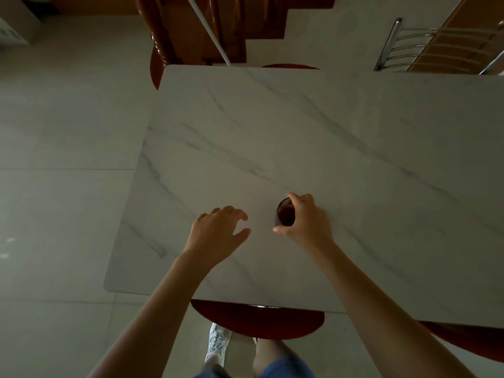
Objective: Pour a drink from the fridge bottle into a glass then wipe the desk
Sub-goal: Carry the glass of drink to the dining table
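A small glass (285, 214) with dark red drink in it stands on the white marble table (313, 137), near the front edge. My right hand (306, 219) wraps around the glass from the right, thumb in front and fingers over the far rim. Just to the left of the glass, my left hand (218, 230) hovers over the table with fingers spread and curved, holding nothing. No bottle or cloth is in view.
Red round chair seats (259, 320) sit tucked under the front edge, another at the right (469, 342). A chrome-backed chair (425, 47) stands at the far right corner, wooden furniture (191, 28) beyond the far edge. Tiled floor (60, 159) lies left.
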The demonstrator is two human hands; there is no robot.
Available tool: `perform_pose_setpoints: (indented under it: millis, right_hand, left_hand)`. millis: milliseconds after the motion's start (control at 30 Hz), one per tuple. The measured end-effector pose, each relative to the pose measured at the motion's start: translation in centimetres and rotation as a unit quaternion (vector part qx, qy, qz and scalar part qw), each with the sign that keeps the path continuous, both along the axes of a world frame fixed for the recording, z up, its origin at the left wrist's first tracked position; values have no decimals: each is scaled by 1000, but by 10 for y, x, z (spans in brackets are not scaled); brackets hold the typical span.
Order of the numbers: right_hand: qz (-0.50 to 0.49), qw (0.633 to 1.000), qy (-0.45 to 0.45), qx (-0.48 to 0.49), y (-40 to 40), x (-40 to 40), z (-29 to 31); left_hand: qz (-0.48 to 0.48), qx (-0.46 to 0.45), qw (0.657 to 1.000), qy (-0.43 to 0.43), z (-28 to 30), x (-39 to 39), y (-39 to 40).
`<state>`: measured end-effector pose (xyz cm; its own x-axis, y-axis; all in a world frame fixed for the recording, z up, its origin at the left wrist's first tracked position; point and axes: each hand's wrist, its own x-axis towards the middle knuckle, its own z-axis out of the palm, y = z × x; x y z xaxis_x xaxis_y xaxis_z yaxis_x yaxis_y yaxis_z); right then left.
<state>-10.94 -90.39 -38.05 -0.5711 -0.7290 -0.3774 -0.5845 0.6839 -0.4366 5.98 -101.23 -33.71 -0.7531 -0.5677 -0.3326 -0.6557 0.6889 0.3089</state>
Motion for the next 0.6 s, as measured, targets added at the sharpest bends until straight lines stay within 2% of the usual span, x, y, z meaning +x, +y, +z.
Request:
perform_pose_setpoints:
  millis: [167, 400, 600]
  right_hand:
    - [8, 999, 10, 38, 3, 1, -5]
    - [-34, 998, -31, 35, 12, 7, -1]
    - [-99, 989, 93, -65, 17, 29, 41]
  left_hand:
    - [-4, 2, 1000, -6, 2, 13, 2]
    - [-4, -2, 1000, -8, 12, 48, 3]
    - [-25, -21, 999, 38, 33, 86, -2]
